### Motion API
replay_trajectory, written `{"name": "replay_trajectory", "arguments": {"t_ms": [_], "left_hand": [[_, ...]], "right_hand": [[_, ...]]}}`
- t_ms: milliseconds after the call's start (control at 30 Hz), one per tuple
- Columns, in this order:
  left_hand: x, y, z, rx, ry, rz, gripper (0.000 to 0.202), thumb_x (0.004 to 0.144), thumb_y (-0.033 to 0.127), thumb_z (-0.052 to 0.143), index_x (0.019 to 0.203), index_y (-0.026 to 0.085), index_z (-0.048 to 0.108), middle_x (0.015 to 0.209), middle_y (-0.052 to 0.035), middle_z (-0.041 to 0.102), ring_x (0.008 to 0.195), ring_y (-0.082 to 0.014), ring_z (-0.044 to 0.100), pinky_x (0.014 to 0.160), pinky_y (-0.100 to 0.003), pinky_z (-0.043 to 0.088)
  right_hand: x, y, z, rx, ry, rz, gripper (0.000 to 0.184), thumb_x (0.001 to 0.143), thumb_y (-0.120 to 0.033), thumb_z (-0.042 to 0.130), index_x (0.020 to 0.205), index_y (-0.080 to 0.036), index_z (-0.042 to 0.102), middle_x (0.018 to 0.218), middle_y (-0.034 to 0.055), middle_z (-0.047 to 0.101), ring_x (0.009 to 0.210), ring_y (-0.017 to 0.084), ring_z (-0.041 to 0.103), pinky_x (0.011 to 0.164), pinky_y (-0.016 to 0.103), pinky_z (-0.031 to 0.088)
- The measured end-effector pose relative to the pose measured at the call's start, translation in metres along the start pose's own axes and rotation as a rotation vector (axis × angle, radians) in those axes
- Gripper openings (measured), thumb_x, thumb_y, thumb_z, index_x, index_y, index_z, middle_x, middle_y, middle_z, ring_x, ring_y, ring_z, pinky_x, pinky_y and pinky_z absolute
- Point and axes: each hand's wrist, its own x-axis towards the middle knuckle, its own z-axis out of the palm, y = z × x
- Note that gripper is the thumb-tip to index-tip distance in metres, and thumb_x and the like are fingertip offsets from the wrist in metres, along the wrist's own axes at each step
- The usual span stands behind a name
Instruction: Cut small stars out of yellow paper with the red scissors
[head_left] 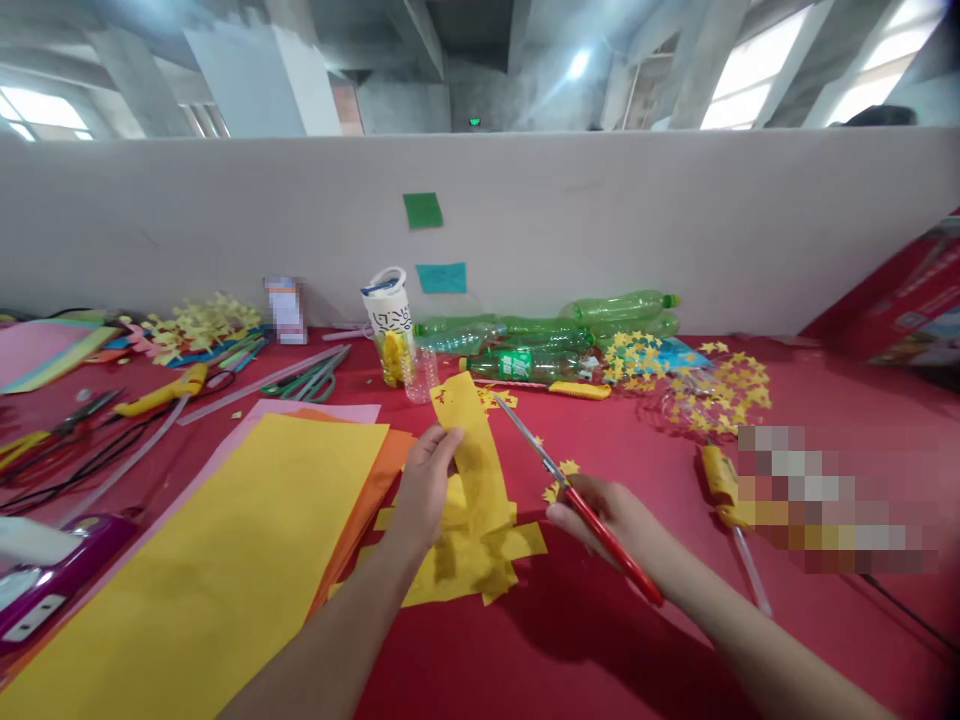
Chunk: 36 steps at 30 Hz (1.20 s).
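Running lengthwise away from the person over yellow scraps (pixel 442 582), the strip (pixel 484 475) is pinched at its left edge by the fingers of the left hand (pixel 425 480). The right hand (pixel 611 512), farther off, grips scissors (pixel 615 546), tips just right of the strip's far end. Sheets (pixel 247 540) lie left on the counter (pixel 450 665).

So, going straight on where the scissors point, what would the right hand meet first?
Most likely the yellow paper strip in the left hand; depth is unclear, so the red-handled scissors might clear its corner.
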Motion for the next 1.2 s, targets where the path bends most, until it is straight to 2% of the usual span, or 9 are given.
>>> {"name": "replay_trajectory", "arguments": {"t_ms": [167, 333, 400, 500, 700, 800, 900, 1067, 1200], "left_hand": [[0.005, -0.002, -0.005, -0.031, 0.068, -0.001, 0.021, 0.070, 0.034, 0.067, 0.066, 0.019, 0.054, 0.059, 0.0060, 0.052, 0.053, -0.0104, 0.048, 0.052, -0.022, 0.037], [0.004, -0.001, -0.008, 0.048, 0.073, 0.015, 0.018, 0.068, 0.032, 0.068, 0.065, 0.018, 0.057, 0.060, 0.0050, 0.056, 0.057, -0.0119, 0.051, 0.056, -0.022, 0.040], [0.003, 0.001, -0.008, 0.040, 0.052, 0.007, 0.017, 0.069, 0.030, 0.067, 0.065, 0.019, 0.056, 0.059, 0.0057, 0.055, 0.054, -0.0110, 0.050, 0.054, -0.021, 0.040], [0.003, 0.004, -0.010, 0.016, -0.040, -0.035, 0.013, 0.071, 0.028, 0.065, 0.065, 0.019, 0.057, 0.056, 0.0061, 0.054, 0.050, -0.0103, 0.049, 0.050, -0.021, 0.039], [0.004, 0.010, -0.012, -0.063, -0.152, -0.050, 0.008, 0.072, 0.023, 0.062, 0.068, 0.016, 0.063, 0.058, 0.0027, 0.061, 0.052, -0.0110, 0.055, 0.051, -0.021, 0.043], [0.003, 0.014, -0.012, -0.068, -0.179, -0.059, 0.009, 0.073, 0.024, 0.064, 0.073, 0.015, 0.066, 0.061, 0.0003, 0.064, 0.056, -0.0121, 0.059, 0.054, -0.021, 0.045], [0.002, 0.018, -0.010, -0.075, -0.187, -0.068, 0.013, 0.075, 0.027, 0.066, 0.081, 0.016, 0.068, 0.066, -0.0013, 0.067, 0.060, -0.0136, 0.062, 0.059, -0.023, 0.048], [0.001, 0.018, -0.006, -0.081, -0.199, -0.109, 0.017, 0.077, 0.031, 0.065, 0.088, 0.018, 0.065, 0.066, -0.0017, 0.067, 0.052, -0.0144, 0.062, 0.051, -0.024, 0.048], [-0.002, 0.017, -0.004, -0.048, -0.208, -0.078, 0.017, 0.081, 0.035, 0.060, 0.084, 0.019, 0.061, 0.060, 0.0001, 0.065, 0.048, -0.0132, 0.060, 0.048, -0.022, 0.046]], "right_hand": [[0.000, -0.001, -0.001, -0.159, -0.055, 0.027, 0.042, 0.083, -0.055, 0.050, 0.062, -0.021, 0.039, 0.054, -0.0034, 0.045, 0.050, 0.014, 0.042, 0.048, 0.024, 0.026], [-0.001, -0.007, -0.006, -0.111, -0.132, 0.036, 0.043, 0.084, -0.056, 0.051, 0.061, -0.021, 0.042, 0.052, -0.0020, 0.049, 0.049, 0.014, 0.046, 0.045, 0.023, 0.026], [-0.001, -0.009, -0.007, -0.061, -0.159, 0.048, 0.043, 0.084, -0.056, 0.051, 0.062, -0.020, 0.043, 0.050, -0.0020, 0.050, 0.047, 0.014, 0.047, 0.044, 0.022, 0.027], [-0.002, -0.008, -0.007, 0.000, -0.200, 0.069, 0.044, 0.084, -0.056, 0.052, 0.061, -0.020, 0.043, 0.047, -0.0025, 0.050, 0.044, 0.012, 0.048, 0.043, 0.021, 0.028], [-0.004, -0.001, -0.001, 0.154, -0.262, 0.061, 0.042, 0.085, -0.056, 0.052, 0.067, -0.018, 0.048, 0.045, -0.0047, 0.048, 0.040, 0.009, 0.044, 0.040, 0.019, 0.031], [-0.006, -0.004, -0.001, 0.220, -0.293, 0.090, 0.042, 0.086, -0.056, 0.050, 0.070, -0.017, 0.052, 0.041, -0.0061, 0.045, 0.036, 0.008, 0.040, 0.037, 0.017, 0.030], [-0.007, -0.012, -0.002, 0.303, -0.325, 0.102, 0.040, 0.085, -0.054, 0.052, 0.069, -0.018, 0.050, 0.037, -0.0080, 0.042, 0.032, 0.007, 0.038, 0.035, 0.017, 0.029], [-0.005, -0.017, 0.000, 0.332, -0.322, 0.177, 0.038, 0.086, -0.051, 0.052, 0.066, -0.019, 0.047, 0.030, -0.0101, 0.039, 0.025, 0.007, 0.034, 0.030, 0.015, 0.026], [-0.005, -0.018, 0.004, 0.326, -0.311, 0.224, 0.037, 0.085, -0.051, 0.053, 0.065, -0.020, 0.047, 0.028, -0.0101, 0.039, 0.023, 0.007, 0.032, 0.028, 0.015, 0.025]]}}
